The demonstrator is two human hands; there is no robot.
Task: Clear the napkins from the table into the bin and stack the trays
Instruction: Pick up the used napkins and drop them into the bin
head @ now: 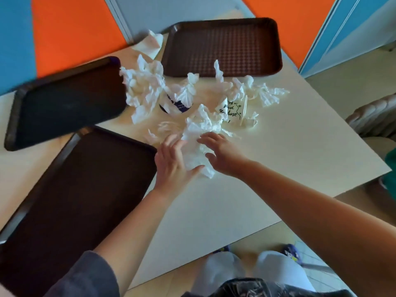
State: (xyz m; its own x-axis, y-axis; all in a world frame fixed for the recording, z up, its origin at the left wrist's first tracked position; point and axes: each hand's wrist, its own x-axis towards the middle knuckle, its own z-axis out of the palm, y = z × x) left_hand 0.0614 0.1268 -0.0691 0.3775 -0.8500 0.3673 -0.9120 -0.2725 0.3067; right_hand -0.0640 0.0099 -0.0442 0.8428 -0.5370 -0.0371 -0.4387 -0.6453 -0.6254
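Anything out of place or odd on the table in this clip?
Yes. Crumpled napkins are strewn across the table, mixed with a printed wrapper and a thin wooden stick. The three trays lie apart at different angles, unstacked. Both hands, left hand and right hand, close around the nearest napkin.
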